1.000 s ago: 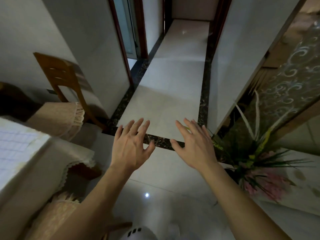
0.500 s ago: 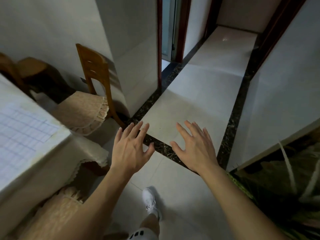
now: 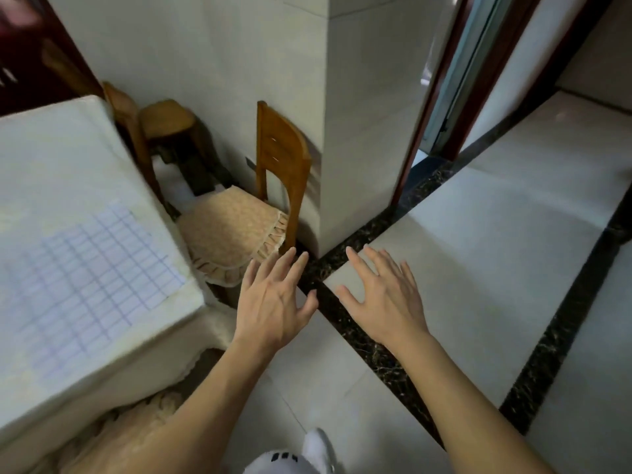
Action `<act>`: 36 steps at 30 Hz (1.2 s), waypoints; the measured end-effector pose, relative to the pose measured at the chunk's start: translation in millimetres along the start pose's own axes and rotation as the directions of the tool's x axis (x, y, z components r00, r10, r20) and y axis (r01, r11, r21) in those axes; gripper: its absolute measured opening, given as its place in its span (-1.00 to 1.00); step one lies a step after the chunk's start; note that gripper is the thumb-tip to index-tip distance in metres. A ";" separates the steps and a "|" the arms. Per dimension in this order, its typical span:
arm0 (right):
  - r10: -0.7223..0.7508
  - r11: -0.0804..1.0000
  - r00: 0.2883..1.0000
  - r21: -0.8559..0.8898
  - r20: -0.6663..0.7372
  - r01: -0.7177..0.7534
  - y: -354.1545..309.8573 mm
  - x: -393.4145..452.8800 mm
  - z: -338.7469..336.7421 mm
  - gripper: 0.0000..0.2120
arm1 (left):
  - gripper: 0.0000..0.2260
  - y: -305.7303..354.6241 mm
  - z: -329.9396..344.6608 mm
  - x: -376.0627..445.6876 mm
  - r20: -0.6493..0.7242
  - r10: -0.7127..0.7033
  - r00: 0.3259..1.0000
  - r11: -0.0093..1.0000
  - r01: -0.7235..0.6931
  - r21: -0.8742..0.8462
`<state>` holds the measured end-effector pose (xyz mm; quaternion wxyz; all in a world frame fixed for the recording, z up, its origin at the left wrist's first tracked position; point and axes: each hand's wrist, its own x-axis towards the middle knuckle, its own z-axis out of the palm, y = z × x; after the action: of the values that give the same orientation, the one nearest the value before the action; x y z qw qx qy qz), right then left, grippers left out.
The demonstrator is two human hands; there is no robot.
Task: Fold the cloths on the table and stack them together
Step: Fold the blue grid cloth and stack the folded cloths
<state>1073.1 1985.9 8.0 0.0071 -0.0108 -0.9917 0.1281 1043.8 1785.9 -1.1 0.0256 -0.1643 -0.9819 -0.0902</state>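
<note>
A white cloth with a blue grid pattern (image 3: 89,278) lies flat on the table (image 3: 51,159), which is draped in a cream tablecloth, at the left. My left hand (image 3: 273,302) hovers palm down with fingers spread, just right of the table's corner and over the floor. My right hand (image 3: 383,295) is held the same way beside it, above the dark floor strip. Both hands hold nothing and touch nothing.
A wooden chair (image 3: 280,159) with a beige frilled cushion (image 3: 232,234) stands by a white pillar (image 3: 369,114). Another chair and a wooden stool (image 3: 167,118) sit behind the table. A doorway (image 3: 455,80) opens at the right. Tiled floor (image 3: 478,268) stretches right. A white shoe (image 3: 318,446) shows below.
The view has swung left: the table and chairs came further into sight, and the plant at the right left the frame. Both hands stay open, held out in front.
</note>
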 end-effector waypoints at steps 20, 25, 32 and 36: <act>-0.415 0.908 0.907 0.082 0.065 0.410 -98.1 198.7 40.0 -0.31 | -0.38 -127.5 1.3 70.6 -0.083 -0.405 0.910 0.912 0.409 0.031; -0.553 0.832 0.824 0.121 0.119 0.541 -136.6 252.7 56.0 -0.33 | -0.40 -159.8 2.0 83.9 -0.103 -0.548 0.830 0.831 0.554 0.048; -0.731 0.682 0.661 0.182 0.168 0.708 -191.6 319.5 76.5 -0.35 | -0.42 -185.6 0.2 86.6 -0.127 -0.780 0.613 0.612 0.789 0.055; -0.823 0.566 0.531 0.211 0.203 0.797 -230.4 334.9 88.9 -0.34 | -0.42 -195.9 -5.7 69.6 -0.180 -0.864 0.470 0.474 0.880 0.024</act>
<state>732.3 1748.3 -15.6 -0.0735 0.4684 -0.8666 0.1558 914.1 1624.9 -23.0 0.0556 0.3678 -0.9271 -0.0463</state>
